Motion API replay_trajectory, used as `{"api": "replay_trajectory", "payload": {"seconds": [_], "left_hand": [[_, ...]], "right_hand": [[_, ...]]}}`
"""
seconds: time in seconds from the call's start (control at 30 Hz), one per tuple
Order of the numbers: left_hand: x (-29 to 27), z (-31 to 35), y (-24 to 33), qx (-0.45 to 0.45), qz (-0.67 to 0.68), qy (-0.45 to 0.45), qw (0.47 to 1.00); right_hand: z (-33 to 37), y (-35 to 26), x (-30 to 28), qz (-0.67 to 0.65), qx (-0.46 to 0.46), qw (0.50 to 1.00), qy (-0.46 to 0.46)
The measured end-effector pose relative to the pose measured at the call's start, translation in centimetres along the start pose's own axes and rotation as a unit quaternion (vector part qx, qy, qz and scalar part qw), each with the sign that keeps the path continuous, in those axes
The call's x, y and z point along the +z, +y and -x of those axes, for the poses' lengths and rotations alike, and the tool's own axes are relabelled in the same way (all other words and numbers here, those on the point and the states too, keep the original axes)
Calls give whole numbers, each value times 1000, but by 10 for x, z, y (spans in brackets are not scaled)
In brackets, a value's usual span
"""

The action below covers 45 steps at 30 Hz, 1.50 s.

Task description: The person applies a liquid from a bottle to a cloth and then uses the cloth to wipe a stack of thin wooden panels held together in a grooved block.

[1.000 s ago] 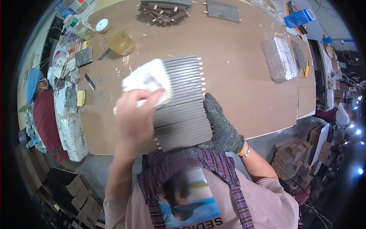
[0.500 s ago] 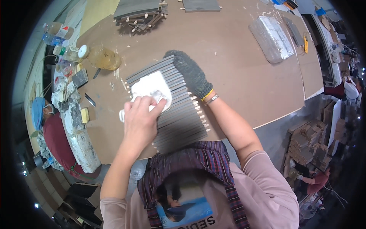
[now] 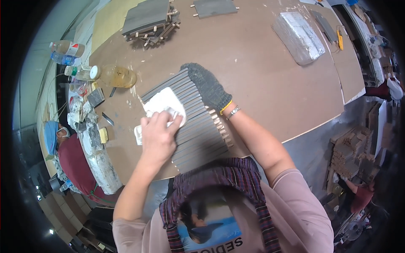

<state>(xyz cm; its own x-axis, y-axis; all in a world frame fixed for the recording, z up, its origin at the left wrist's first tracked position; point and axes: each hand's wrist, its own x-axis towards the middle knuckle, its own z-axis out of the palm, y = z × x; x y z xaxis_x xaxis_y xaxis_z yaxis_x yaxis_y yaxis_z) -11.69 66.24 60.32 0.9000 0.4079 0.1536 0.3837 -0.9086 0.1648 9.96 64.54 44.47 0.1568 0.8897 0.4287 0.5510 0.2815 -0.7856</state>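
My bare left hand [image 3: 159,135] is closed on a folded white cloth [image 3: 166,101], pressing it onto the left part of a row of grey boards [image 3: 202,130]. The boards stand on edge, packed side by side, their narrow edges facing up. Short pale wooden dowels [image 3: 219,125] stick out along the right side of the row. A dark knitted glove with a yellow cuff covers my right hand [image 3: 207,87], which grips the row's far right corner. Its fingertips are partly hidden behind the boards. The near end of the row lies close to my striped apron.
Stacked doweled boards [image 3: 147,19] and another grey board [image 3: 215,7] lie at the far side. A plastic-wrapped block [image 3: 298,38] and yellow cutter [image 3: 340,40] are at right. At left are a jar of yellowish liquid [image 3: 118,76], bottles, and a yellow sponge [image 3: 103,135]. Co-workers sit nearby.
The whole view has shifted a little, with the table appearing lower. My left hand and the cloth stay on nearly the same part of the boards; my right hand keeps its hold.
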Motion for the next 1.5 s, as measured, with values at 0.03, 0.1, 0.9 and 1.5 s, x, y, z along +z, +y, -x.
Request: {"api": "replay_trajectory", "payload": {"seconds": [0.03, 0.1, 0.9, 1.5], "left_hand": [[5, -3, 8, -7, 2, 14, 1000], [11, -23, 15, 19, 5, 38, 999], [-6, -10, 7, 26, -6, -6, 1000], [0, 9, 5, 13, 31, -5, 999]], "right_hand": [[2, -1, 1, 12, -4, 1000, -6], [0, -3, 1, 20, -10, 999, -24], [3, -21, -8, -6, 19, 999, 33], [7, -15, -4, -3, -2, 1000, 15]]}}
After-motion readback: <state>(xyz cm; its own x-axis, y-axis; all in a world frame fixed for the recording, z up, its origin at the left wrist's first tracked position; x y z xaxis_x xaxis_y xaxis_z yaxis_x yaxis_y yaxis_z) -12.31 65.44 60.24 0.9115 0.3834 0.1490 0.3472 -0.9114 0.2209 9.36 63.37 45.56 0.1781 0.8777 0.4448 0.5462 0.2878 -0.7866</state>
